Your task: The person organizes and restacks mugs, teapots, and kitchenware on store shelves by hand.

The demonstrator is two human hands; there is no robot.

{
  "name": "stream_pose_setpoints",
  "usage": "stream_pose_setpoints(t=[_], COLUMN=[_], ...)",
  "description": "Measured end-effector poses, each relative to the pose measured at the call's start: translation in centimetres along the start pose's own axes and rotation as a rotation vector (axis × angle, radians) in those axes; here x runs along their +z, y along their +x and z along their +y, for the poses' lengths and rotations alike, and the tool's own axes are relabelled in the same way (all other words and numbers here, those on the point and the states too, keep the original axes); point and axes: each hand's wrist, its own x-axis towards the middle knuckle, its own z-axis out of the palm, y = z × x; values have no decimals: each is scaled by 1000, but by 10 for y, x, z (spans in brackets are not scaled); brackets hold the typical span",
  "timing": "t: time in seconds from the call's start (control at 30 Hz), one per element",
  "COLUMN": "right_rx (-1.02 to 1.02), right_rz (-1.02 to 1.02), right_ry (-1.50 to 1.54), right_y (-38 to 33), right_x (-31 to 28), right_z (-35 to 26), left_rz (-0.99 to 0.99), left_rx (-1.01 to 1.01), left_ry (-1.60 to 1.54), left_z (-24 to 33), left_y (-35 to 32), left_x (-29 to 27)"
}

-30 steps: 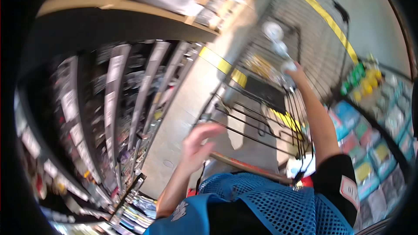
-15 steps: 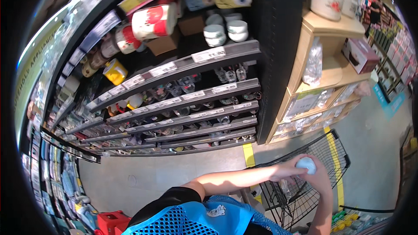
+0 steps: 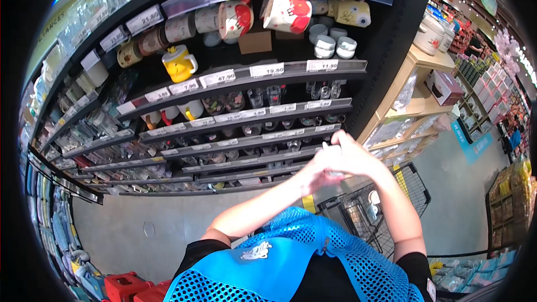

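At the centre of the frame, we saw our two bare hands raised together, left hand [image 3: 321, 169] and right hand [image 3: 358, 156] overlapping with curled fingers. Strong glare washed out the skin; a pale sliver, perhaps the rim of a small white vessel [image 3: 334, 174], showed beneath the fingers, but we could not tell whether either hand gripped it.

If that vessel was ceramic, like the stacked white bowls [image 3: 324, 47] on the shelf at upper centre, we judged it light, stiff, slick and easily chipped, best cupped around its outer wall with a thumb near the rim.

Hard edges lay about us. Beyond the hands, the black shelf's lip [image 3: 353, 66] crossed the upper middle, ending against a dark upright post [image 3: 386, 50]; a pale wooden display stand [image 3: 394, 86] stood just right of it. Below and right of the hands, the black wire cart [image 3: 417, 187] had thin rails that could catch a knuckle. The freest room was over the grey floor [image 3: 190, 218] at lower left and above the open cart.
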Motion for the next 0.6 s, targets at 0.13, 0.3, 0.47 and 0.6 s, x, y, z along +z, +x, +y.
stream_pose_setpoints(t=[0.13, 0.3, 0.47, 0.6], right_rx=[-159, -462, -384, -301], right_rz=[80, 271, 288, 263], right_ry=[16, -87, -238, -290], right_y=[4, 7, -3, -7], right_x=[4, 17, 29, 36], right_z=[-59, -67, -81, -83], left_rz=[-58, -68, -151, -164], left_rx=[149, 179, 125, 67], left_ry=[-120, -251, -151, -51], left_z=[34, 69, 78, 79], left_y=[-20, -31, -45, -47], left_x=[-18, -29, -39, -45])
